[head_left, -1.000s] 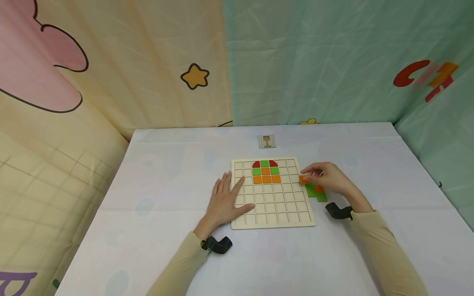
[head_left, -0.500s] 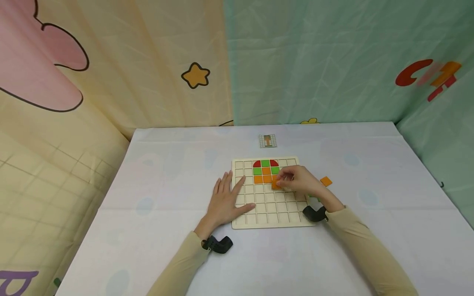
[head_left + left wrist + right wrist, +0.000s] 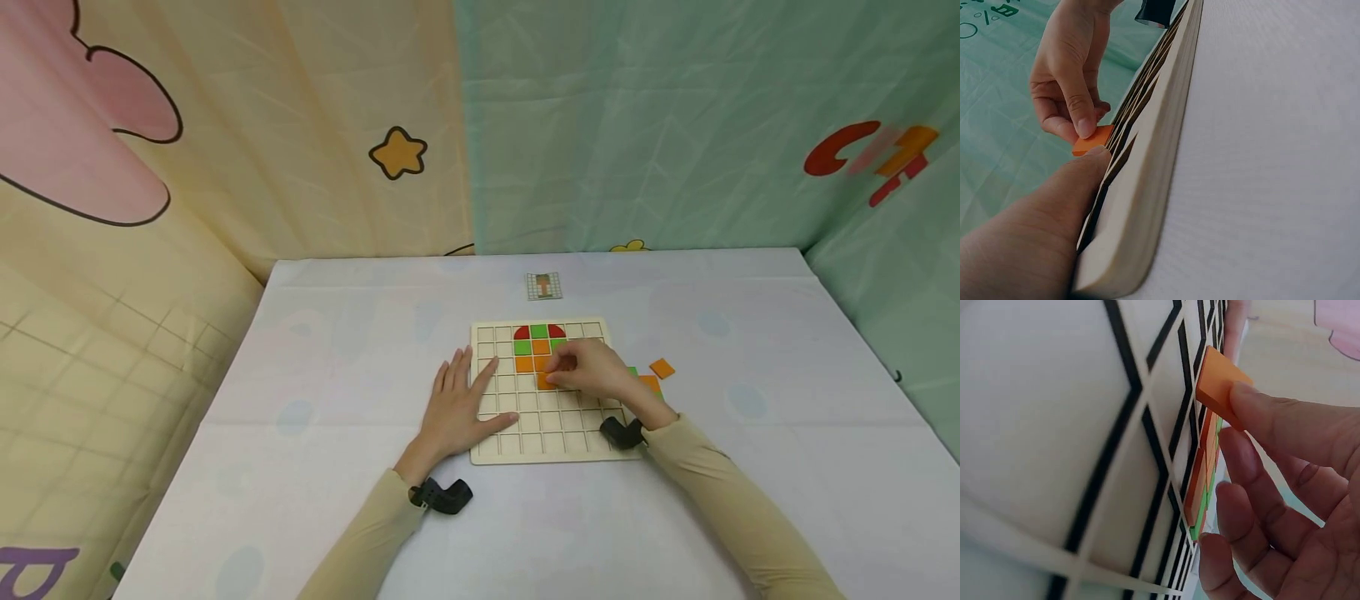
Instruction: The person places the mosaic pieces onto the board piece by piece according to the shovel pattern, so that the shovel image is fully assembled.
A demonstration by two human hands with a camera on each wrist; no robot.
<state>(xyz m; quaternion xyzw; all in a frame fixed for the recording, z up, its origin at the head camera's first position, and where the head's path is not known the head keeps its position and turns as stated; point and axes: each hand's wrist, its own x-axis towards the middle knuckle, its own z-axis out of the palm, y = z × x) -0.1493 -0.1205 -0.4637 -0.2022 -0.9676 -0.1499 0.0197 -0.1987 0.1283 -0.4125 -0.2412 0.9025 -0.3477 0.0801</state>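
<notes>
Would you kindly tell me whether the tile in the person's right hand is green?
No, the right wrist view shows the right hand pinching an orange tile.

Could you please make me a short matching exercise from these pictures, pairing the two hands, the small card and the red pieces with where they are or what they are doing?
1. Left hand
2. Right hand
3. Small card
4. Red pieces

A. Pinching an orange tile
B. On either side of a green tile
C. Beyond the grid board's far edge
D. Spread at the board's left edge

Pairs: 1-D, 2-A, 3-C, 4-B
</notes>
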